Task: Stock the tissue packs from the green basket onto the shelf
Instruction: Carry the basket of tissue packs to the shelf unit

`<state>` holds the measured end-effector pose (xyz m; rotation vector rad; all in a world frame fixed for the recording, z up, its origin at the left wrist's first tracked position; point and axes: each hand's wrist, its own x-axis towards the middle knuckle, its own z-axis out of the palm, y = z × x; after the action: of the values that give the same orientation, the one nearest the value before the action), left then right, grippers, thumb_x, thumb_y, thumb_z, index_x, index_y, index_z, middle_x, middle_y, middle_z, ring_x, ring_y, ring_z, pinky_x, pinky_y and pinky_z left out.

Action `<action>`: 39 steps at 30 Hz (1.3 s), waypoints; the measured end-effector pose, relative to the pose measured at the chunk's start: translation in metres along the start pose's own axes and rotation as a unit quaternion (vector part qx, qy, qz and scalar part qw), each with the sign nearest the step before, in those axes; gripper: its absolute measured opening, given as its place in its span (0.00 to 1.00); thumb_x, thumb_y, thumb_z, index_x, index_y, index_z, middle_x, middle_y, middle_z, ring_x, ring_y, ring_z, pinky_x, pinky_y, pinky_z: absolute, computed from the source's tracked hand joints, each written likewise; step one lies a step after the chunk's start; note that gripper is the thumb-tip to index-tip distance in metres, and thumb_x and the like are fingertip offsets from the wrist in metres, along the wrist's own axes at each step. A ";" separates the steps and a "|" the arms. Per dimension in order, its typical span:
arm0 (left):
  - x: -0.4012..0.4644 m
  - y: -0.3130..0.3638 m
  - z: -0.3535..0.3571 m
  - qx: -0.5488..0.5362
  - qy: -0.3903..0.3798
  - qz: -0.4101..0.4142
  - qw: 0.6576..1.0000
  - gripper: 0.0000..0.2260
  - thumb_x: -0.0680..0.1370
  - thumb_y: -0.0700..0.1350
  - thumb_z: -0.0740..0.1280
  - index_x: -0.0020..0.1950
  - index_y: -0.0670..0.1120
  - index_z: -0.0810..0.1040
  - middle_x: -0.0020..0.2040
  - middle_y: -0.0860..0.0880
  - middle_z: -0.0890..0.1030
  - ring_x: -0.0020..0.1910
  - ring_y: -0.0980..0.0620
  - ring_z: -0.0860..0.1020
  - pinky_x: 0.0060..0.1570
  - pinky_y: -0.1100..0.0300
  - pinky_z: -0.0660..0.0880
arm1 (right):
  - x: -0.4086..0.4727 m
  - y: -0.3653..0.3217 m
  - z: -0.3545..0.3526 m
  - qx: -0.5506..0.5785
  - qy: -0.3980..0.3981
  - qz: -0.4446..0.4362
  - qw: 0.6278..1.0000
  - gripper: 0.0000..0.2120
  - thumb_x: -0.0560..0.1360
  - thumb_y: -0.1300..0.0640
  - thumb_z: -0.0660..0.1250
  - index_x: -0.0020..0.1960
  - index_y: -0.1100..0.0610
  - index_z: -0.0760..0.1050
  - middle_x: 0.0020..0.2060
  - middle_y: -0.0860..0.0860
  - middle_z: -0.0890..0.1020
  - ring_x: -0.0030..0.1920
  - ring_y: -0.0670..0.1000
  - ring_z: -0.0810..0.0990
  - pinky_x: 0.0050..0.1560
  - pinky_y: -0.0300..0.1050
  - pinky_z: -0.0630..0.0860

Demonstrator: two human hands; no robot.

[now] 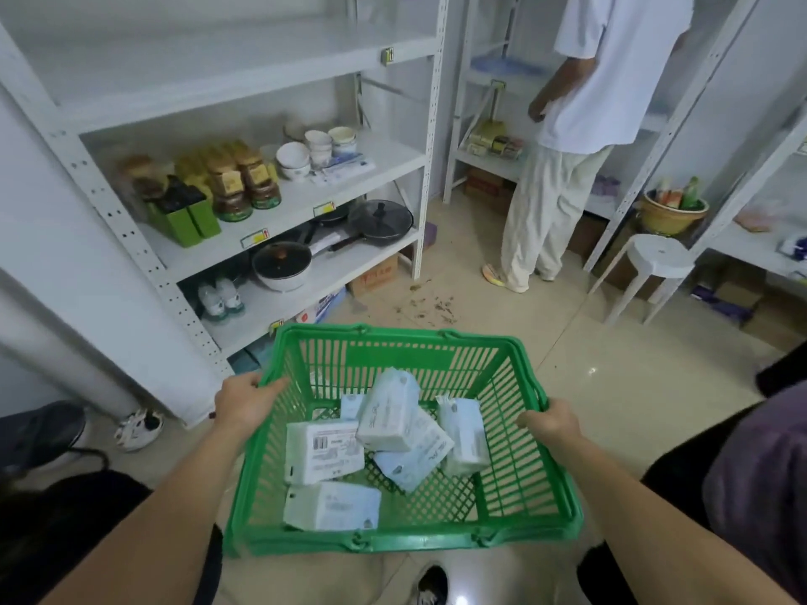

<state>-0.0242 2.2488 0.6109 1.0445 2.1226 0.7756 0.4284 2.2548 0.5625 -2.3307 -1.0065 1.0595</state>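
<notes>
Below the shelf (279, 211), your left hand (244, 401) and right hand (552, 423) each clench a side of the green basket (515, 486). Tissue packs (388, 417) lie inside. Keep it level and set it down close.

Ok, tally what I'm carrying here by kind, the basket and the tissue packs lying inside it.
green basket: 1
tissue packs: 6, one mostly hidden behind the others
Total: 7
</notes>
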 end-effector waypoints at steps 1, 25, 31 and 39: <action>0.012 0.008 0.007 -0.003 -0.001 -0.001 1.000 0.10 0.77 0.50 0.76 0.44 0.44 0.85 0.35 0.48 0.83 0.33 0.49 0.80 0.32 0.60 0.69 | 0.013 -0.007 0.000 -0.002 0.001 0.004 1.000 0.13 0.71 0.61 0.76 0.54 0.60 0.80 0.41 0.57 0.84 0.40 0.56 0.82 0.42 0.47 0.80; 0.303 0.125 0.114 0.056 -0.016 -0.015 0.998 0.18 0.74 0.36 0.75 0.64 0.38 0.82 0.43 0.42 0.85 0.27 0.56 0.77 0.18 0.69 0.68 | 0.279 -0.237 0.028 -0.053 0.011 0.015 0.998 0.08 0.70 0.61 0.78 0.40 0.57 0.78 0.34 0.56 0.81 0.34 0.56 0.80 0.37 0.46 0.76; 0.358 0.164 0.158 0.080 0.018 -0.036 0.996 0.08 0.71 0.35 0.75 0.49 0.38 0.84 0.30 0.50 0.78 0.29 0.52 0.76 0.28 0.61 0.69 | 0.373 -0.285 0.032 -0.091 -0.021 0.003 0.996 0.09 0.70 0.57 0.78 0.46 0.57 0.80 0.38 0.58 0.83 0.41 0.59 0.83 0.45 0.51 0.81; 0.386 0.191 0.195 0.055 0.092 -0.115 0.988 0.09 0.71 0.41 0.78 0.37 0.46 0.78 0.32 0.48 0.79 0.30 0.51 0.76 0.29 0.61 0.69 | 0.495 -0.375 0.042 -0.129 -0.093 -0.055 0.986 0.08 0.69 0.57 0.77 0.45 0.59 0.82 0.38 0.59 0.84 0.43 0.61 0.84 0.50 0.55 0.83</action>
<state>0.0240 2.7107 0.5202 0.7876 2.4148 0.6707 0.4539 2.8752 0.5161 -2.3727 -1.4020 1.1816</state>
